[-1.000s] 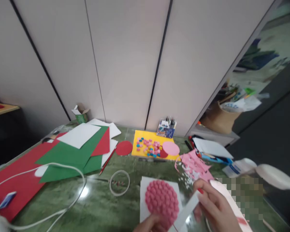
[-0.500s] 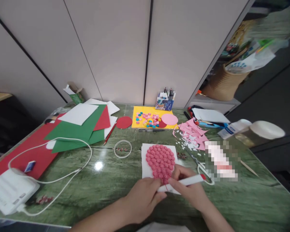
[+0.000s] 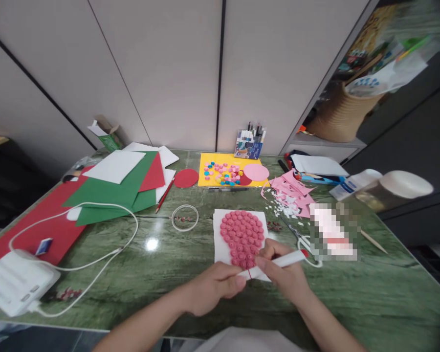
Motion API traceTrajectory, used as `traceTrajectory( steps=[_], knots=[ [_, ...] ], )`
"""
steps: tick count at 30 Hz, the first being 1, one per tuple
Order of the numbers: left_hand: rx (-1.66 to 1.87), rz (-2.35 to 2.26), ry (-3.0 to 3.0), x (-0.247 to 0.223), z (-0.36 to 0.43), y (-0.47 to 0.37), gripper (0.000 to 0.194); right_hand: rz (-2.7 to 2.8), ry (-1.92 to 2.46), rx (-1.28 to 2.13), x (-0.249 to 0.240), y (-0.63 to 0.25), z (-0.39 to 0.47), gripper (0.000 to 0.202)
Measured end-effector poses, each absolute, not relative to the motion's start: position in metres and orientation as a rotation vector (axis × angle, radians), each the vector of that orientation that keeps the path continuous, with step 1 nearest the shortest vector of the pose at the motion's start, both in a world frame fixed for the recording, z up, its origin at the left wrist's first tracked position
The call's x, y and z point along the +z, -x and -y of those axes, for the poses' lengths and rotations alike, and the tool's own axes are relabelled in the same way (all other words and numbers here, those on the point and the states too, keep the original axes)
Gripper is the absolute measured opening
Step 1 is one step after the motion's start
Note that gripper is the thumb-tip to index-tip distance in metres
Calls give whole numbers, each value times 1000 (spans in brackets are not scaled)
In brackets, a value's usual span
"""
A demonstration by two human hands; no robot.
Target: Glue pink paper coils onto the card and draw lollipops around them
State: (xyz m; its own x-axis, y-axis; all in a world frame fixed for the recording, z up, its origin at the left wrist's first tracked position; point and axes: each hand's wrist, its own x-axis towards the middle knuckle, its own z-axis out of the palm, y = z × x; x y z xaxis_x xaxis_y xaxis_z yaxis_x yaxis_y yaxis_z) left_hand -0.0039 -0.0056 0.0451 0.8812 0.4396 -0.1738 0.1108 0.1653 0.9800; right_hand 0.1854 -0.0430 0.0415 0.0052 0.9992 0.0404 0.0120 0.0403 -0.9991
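Observation:
A white marker with a red end (image 3: 286, 259) lies slantwise between my two hands, over the near edge of a white sheet (image 3: 222, 247). My right hand (image 3: 284, 274) is closed round its body. My left hand (image 3: 214, 286) pinches the marker's left end between thumb and fingers. A thin red band shows on the marker between the hands. Just beyond my fingers, many small pink-red round pieces (image 3: 242, 232) sit packed on the sheet, wide at the far side and narrower near me. My hands cover the sheet's near part.
Scissors (image 3: 304, 239) and pink paper scraps (image 3: 291, 188) lie to the right. Coloured pieces rest on a yellow sheet (image 3: 205, 159) at the back, near a marker box (image 3: 248, 146). Green paper (image 3: 106, 190), a white cable (image 3: 135, 230) and a white charger box (image 3: 18, 281) occupy the left.
The left hand has shifted slightly along the marker, away from the pink pieces, and the red band shows more plainly. The whole view has shifted a little upward.

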Motion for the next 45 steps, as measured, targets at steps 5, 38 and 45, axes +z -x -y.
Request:
traceTrajectory(
  steps=[5, 38, 45],
  knots=[
    [236, -360, -1069, 45, 6, -3, 47, 1111, 1204, 1167, 42, -184, 46, 36],
    [217, -246, -1159, 92, 41, -26, 49, 842, 1038, 955, 97, -188, 96, 38],
    [186, -308, -1077, 89, 32, -40, 52, 823, 1057, 996, 97, -191, 75, 37]
  ],
)
